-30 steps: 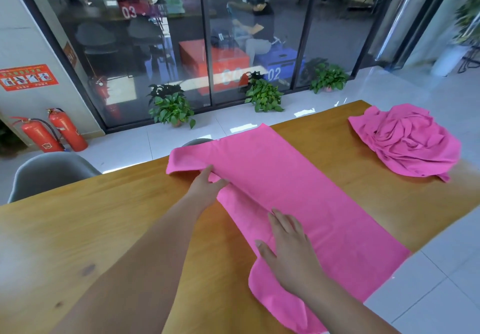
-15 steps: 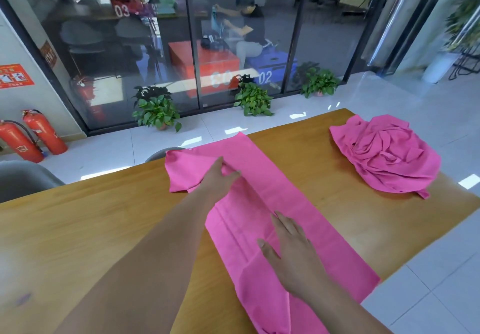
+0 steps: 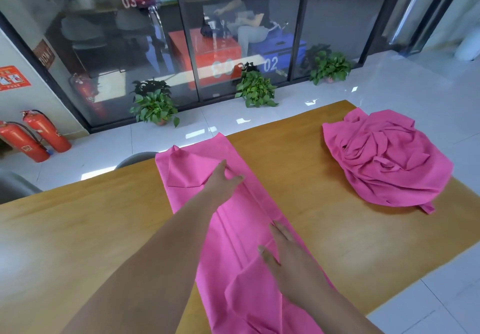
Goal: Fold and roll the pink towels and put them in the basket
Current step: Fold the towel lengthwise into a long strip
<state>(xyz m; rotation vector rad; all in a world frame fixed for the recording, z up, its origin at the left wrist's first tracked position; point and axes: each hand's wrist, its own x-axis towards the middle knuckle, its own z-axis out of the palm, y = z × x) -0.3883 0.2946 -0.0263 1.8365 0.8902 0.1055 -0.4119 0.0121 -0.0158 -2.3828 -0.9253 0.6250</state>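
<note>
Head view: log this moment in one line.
step: folding | left hand: flat on folded towel, far part | right hand: flat on it, nearer | crumpled towel: apart, on table, right | basket: not in view

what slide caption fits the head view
Left hand and right hand flatten a pink towel folded lengthwise on a wooden table, crumpled pink pile nearby
</note>
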